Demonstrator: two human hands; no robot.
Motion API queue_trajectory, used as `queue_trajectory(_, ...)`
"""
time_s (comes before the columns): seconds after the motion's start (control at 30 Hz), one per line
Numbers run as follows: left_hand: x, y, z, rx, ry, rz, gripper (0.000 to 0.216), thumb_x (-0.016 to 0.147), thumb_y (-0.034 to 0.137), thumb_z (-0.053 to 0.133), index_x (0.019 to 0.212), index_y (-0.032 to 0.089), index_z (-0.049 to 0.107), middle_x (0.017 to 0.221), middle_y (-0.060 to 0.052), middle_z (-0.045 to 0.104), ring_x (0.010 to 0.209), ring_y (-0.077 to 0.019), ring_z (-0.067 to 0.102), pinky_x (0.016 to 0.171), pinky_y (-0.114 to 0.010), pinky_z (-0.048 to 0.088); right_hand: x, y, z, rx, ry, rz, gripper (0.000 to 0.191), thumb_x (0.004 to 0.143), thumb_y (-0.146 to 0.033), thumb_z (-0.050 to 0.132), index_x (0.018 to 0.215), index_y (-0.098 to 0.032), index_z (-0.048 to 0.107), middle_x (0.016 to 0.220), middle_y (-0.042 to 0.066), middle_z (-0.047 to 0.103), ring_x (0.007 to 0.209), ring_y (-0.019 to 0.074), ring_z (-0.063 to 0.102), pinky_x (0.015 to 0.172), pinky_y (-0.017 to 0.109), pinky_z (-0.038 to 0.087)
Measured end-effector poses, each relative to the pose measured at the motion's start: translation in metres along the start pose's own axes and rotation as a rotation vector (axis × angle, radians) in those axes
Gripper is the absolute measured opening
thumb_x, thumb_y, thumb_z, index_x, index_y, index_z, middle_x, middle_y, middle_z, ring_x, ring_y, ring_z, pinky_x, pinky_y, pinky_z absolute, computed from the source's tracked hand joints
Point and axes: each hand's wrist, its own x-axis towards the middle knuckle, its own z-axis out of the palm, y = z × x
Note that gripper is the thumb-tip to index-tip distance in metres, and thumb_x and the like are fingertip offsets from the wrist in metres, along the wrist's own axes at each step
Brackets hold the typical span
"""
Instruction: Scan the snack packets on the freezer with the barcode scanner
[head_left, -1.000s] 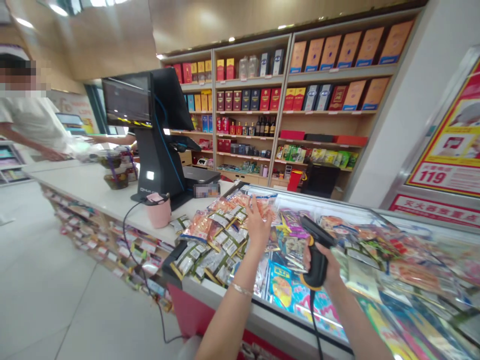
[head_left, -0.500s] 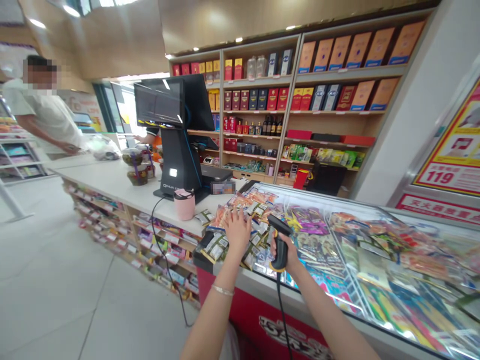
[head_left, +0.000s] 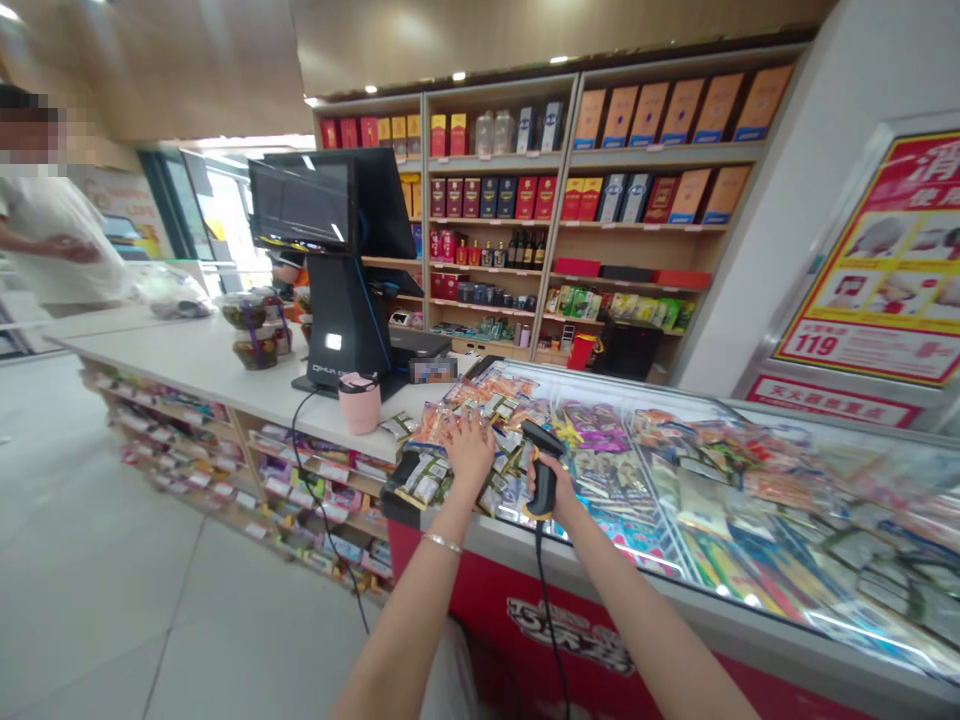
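My left hand lies flat, fingers spread, on a heap of small snack packets piled on the glass lid of a chest freezer. My right hand grips a black barcode scanner with a yellow base, its head tilted toward the packets just right of my left hand. A black cable hangs from the scanner down the freezer's red front.
A checkout terminal and a pink cup stand on the white counter to the left. A person in a white shirt stands at its far end. Shelves of boxes and bottles line the back wall.
My left hand has come down from raised above the packets to resting flat on them. The scanner hand stays beside it. The view has pulled back from the freezer.
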Motion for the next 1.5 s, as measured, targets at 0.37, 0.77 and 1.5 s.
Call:
queue_trajectory(0.37,0.0,0.11,-0.02,-0.184,0.001,0.171,0.057,0.091,0.038,0.039,0.143,0.015,0.035,0.15,-0.015,0.03,0.142,-0.0322,0.016,0.113,-0.059,0.003,-0.095,-0.123,-0.076,-0.079,0.102,-0.289,0.019,0.074,-0.04,0.061,0.077,-0.021,0.055,0.051,-0.005,0.049,0.038,0.0097,0.043,0.037,0.021,0.038)
queue_trajectory(0.77,-0.081,0.3,0.048,-0.499,-0.199,0.569,0.056,0.085,0.03,0.049,0.139,0.017,0.041,0.148,-0.015,0.034,0.14,-0.0342,0.021,0.113,-0.061,0.008,-0.202,-0.235,-0.221,-0.144,0.473,-0.519,0.017,0.069,-0.037,0.064,0.077,-0.022,0.059,0.053,-0.002,0.049,0.042,0.0131,0.047,0.038,0.025,0.041)
queue_trajectory(1.5,-0.076,0.343,0.183,-0.187,-0.465,0.652,0.05,0.094,0.039,0.039,0.14,0.021,0.036,0.142,-0.012,0.045,0.134,-0.026,0.036,0.111,-0.05,0.027,-0.2,-0.206,-0.271,-0.067,0.612,-0.311,0.027,0.063,-0.039,0.072,0.071,-0.018,0.058,0.049,-0.003,0.053,0.037,0.0106,0.048,0.033,0.021,0.039)
